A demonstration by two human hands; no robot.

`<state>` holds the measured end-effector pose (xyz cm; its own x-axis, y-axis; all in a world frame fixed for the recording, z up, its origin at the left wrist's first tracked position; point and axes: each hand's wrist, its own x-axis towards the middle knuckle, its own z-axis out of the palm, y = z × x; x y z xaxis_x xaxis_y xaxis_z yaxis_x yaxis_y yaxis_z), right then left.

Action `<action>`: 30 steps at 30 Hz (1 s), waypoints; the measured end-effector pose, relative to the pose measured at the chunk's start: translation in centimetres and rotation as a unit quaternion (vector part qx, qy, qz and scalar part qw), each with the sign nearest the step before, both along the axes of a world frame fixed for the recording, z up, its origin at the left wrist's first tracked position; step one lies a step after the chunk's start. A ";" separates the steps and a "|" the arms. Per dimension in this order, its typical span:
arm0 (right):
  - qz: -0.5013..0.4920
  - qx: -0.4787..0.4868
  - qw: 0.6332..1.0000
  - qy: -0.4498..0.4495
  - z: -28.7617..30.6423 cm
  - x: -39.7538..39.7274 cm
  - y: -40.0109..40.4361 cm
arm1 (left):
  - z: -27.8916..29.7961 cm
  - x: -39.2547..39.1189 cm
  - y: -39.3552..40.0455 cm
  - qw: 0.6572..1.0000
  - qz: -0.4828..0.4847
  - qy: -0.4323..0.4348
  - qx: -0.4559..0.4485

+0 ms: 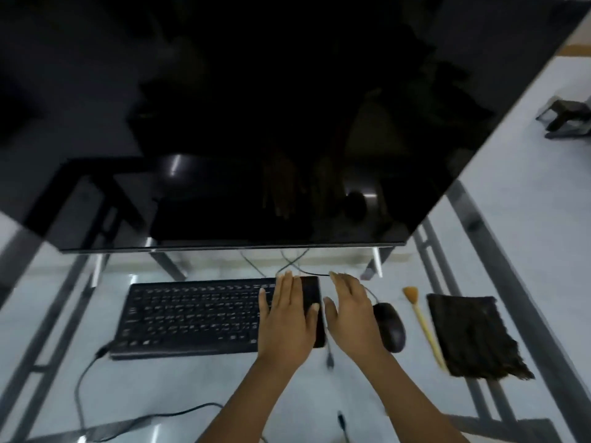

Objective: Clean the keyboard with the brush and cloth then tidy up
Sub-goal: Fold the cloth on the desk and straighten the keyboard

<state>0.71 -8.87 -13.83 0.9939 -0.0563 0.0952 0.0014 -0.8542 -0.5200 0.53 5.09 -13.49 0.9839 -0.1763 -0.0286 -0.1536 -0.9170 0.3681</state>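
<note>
A black keyboard lies flat on a glass desk. My left hand rests over the keyboard's right end, fingers spread and flat, holding nothing. My right hand hovers just right of the keyboard, fingers apart, next to a black mouse. A small brush with tan bristles and a yellow handle lies right of the mouse. A dark brown cloth lies flat beside the brush, at the desk's right side.
A large dark monitor looms over the back of the desk. Cables trail from the keyboard's left end across the glass and behind the hands. Metal desk frame bars show through the glass. A dark object sits on the floor, far right.
</note>
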 end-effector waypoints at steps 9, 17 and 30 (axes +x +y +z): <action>-0.026 -0.010 0.999 0.029 -0.2 -0.4 10.8 | 0.5 -1.3 15.7 0.996 0.073 0.042 0.034; -0.157 -0.077 0.977 0.123 -1.1 -0.9 13.0 | -1.3 -2.1 25.7 0.960 0.258 0.079 -0.070; -0.225 0.037 0.964 0.133 -1.8 -0.6 12.4 | -3.1 -0.5 28.1 0.950 0.279 0.059 -0.129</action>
<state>0.12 3.50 -15.63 0.8555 -0.4853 -0.1806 -0.5034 -0.6975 -0.5100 0.02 33.15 -16.58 0.9192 0.3551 -0.1703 0.3852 -0.7204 0.5767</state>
